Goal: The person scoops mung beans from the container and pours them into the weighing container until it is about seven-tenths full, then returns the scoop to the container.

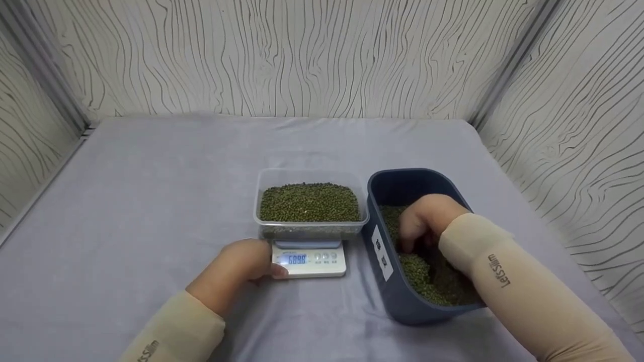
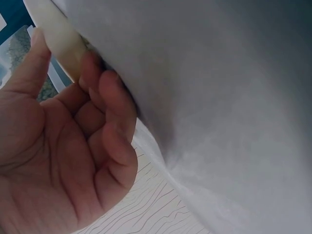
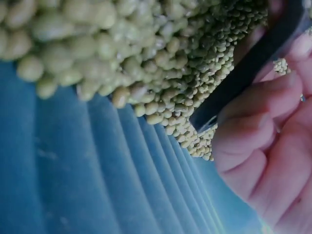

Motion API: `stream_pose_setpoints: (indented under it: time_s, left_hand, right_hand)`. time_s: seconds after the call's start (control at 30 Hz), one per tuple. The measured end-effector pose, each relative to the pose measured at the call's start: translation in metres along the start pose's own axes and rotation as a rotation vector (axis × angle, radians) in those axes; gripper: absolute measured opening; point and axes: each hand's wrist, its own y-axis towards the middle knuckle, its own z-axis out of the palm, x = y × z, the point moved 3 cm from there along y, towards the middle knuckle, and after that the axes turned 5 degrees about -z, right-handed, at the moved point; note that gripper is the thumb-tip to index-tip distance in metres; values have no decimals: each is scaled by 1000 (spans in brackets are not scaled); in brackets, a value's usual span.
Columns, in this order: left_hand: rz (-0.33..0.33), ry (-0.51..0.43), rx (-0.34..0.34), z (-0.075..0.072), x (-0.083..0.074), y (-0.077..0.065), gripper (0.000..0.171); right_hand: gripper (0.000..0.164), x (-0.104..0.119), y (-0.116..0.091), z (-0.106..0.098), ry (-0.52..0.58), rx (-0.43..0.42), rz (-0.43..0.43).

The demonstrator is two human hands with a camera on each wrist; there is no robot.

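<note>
My left hand [image 1: 246, 259] pinches the left front corner of a white kitchen scale [image 1: 307, 268], thumb on top by its lit display. In the left wrist view, the curled fingers [image 2: 114, 97] lie at the scale's edge [image 2: 58, 36]. On the scale stands a clear plastic container [image 1: 312, 230] holding green mung beans [image 1: 309, 203]. My right hand [image 1: 425, 221] reaches down into a dark blue bin [image 1: 397, 296] of mung beans. In the right wrist view, its fingers curl round a flat black handle [image 3: 248, 68]; the tool's other end is hidden.
The bin stands close against the container's right side, with a white label [image 1: 382, 254] on its wall. A grey-lavender cloth [image 1: 151, 201] covers the table. Patterned panels [image 1: 302, 60] enclose the back and sides.
</note>
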Motion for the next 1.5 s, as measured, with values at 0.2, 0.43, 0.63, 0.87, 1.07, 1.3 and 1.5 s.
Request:
stream_pose_setpoints:
  time_s: [0.2,0.43,0.63,0.87,1.07,1.3,1.5]
  left_hand:
    - [12,-11,-1,0,2,-1,42]
    - [17,-22,3,-1,2,1,42]
    - [-11,19,9,-1,2,1,46]
    - [-26,25,21,-2,2,1,45]
    - [-11,-6,25,0,2,1,42]
    - [-6,-5,19,0,1,2,42]
    - [-3,19,11,-1,1,3,44]
  right_hand:
    - [26,3,-5,-9,31,46,-34]
    - [14,0,-18,-21,21,21,-159]
    - [8,-8,-28,-30,4,-37,-220]
    - [21,-13,-39,-38,47,-48,-251]
    - [29,-15,-50,-48,85,-61,-259]
    - [27,-21,-63,-61,142,-70,-284]
    - [27,-24,-72,-69,172,-86,-291]
